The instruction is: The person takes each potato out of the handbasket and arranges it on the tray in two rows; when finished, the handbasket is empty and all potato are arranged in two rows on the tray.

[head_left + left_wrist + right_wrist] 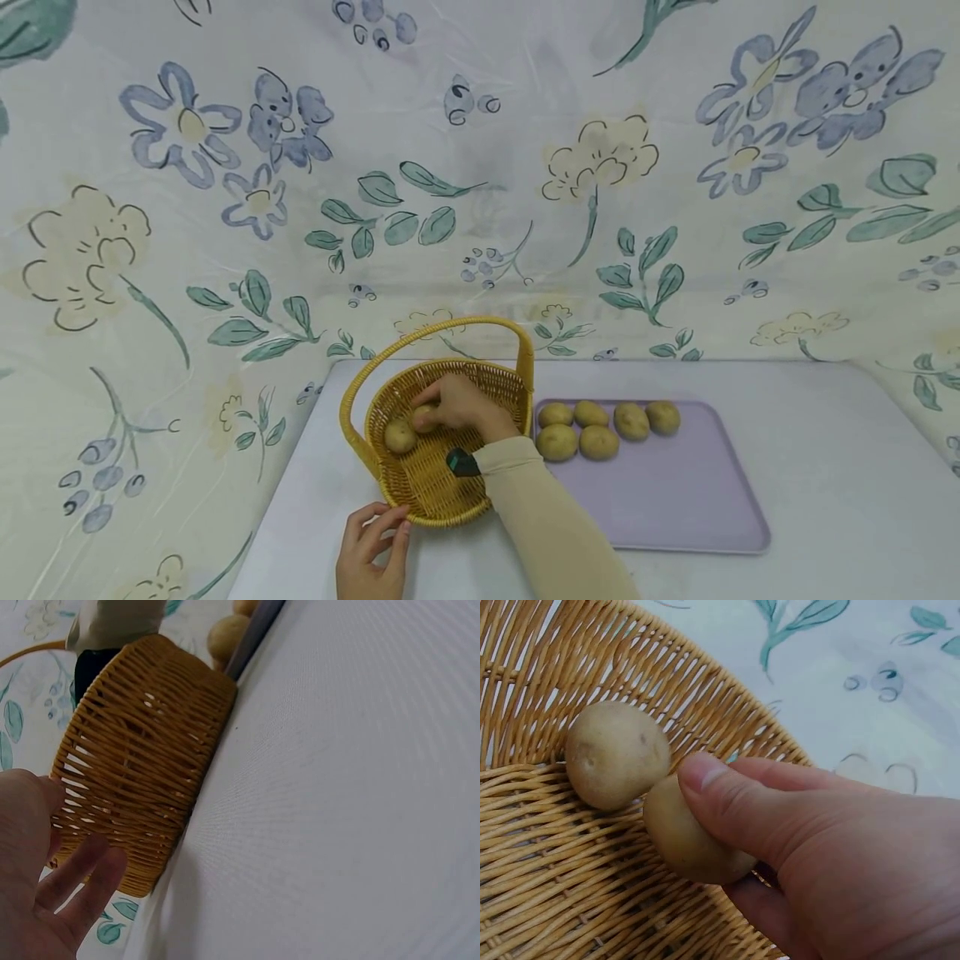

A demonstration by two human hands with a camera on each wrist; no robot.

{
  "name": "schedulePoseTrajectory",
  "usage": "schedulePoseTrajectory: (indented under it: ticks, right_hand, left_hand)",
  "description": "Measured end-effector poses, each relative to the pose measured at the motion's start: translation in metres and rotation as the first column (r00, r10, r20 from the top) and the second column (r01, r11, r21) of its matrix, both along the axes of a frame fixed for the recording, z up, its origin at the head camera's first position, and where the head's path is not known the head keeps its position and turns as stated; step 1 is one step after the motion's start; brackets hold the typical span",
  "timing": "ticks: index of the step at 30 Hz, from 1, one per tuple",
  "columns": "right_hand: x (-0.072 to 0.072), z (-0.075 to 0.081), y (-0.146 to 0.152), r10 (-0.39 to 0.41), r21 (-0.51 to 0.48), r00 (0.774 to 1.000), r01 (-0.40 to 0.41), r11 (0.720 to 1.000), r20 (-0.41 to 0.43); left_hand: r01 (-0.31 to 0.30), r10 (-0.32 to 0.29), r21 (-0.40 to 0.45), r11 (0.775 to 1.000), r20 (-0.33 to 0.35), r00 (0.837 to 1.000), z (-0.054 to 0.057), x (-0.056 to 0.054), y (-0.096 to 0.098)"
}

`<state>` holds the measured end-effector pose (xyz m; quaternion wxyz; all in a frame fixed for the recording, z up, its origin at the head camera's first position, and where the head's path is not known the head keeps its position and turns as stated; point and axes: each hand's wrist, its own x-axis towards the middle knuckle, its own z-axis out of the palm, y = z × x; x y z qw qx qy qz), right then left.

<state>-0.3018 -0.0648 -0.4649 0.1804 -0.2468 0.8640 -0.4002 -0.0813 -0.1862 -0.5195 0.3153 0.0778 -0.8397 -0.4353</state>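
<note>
In the head view a woven wicker basket [438, 487] with a tall handle stands on the table. Inside, my right hand [463, 404] holds a potato [425, 418] between thumb and fingers; in the right wrist view this potato [690, 840] sits right against a second potato [617, 755]. That second one [400, 435] lies by the basket's left wall. My left hand [372, 546] grips the basket's near rim at the front left. Seen from the left wrist, some fingers [90, 874] lie along the outside of the woven wall [142, 757].
A lilac tray [675, 508] lies close to the basket's right side, with several potatoes [598, 442] grouped at its far left. Behind the white table [817, 450] hangs a flower-patterned cloth [480, 167]. The handle [450, 323] arches over the basket's far side.
</note>
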Motion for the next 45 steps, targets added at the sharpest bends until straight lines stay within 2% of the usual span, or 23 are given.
schedulePoseTrajectory:
  ticks: [5, 13, 19, 22, 30, 34, 39, 45]
  right_hand:
    - [0.001, 0.008, 0.001, -0.008, -0.081, 1.000, 0.010, 0.997, 0.025]
    - [0.008, 0.027, 0.008, -0.037, -0.128, 0.999, 0.033, 0.991, -0.028]
    - [0.023, 0.040, 0.034, -0.036, -0.287, 0.999, 0.031, 0.957, -0.011]
    - [0.029, 0.045, 0.049, -0.045, -0.335, 0.999, 0.035, 0.942, -0.022]
    - [0.038, 0.049, 0.077, -0.062, -0.425, 0.998, 0.044, 0.904, -0.029]
    - [0.046, 0.051, 0.086, -0.068, -0.467, 0.998, 0.068, 0.882, 0.017]
    - [0.056, 0.054, 0.098, -0.102, -0.469, 0.993, 0.117, 0.876, 0.056]
    - [0.062, 0.052, 0.108, -0.103, -0.489, 0.995, 0.092, 0.867, 0.005]
  left_hand:
    - [0.015, -0.015, -0.001, 1.000, -0.020, 1.000, -0.001, -0.001, 0.000]
    - [0.017, -0.017, 0.001, 1.000, -0.020, 1.000, 0.003, -0.001, 0.000]
    - [0.024, -0.024, 0.010, 1.000, -0.032, 0.999, 0.002, -0.001, 0.000]
    - [0.022, -0.022, 0.011, 1.000, -0.032, 0.999, 0.001, -0.001, 0.000]
    - [-0.003, 0.003, 0.004, 1.000, -0.018, 1.000, 0.000, -0.002, 0.000]
    - [-0.007, 0.007, 0.005, 1.000, -0.025, 1.000, -0.001, -0.002, 0.000]
    - [0.006, -0.006, 0.001, 1.000, -0.052, 0.999, -0.001, -0.002, 0.001]
    - [0.001, -0.002, -0.014, 1.000, -0.071, 0.997, -0.001, -0.002, 0.001]
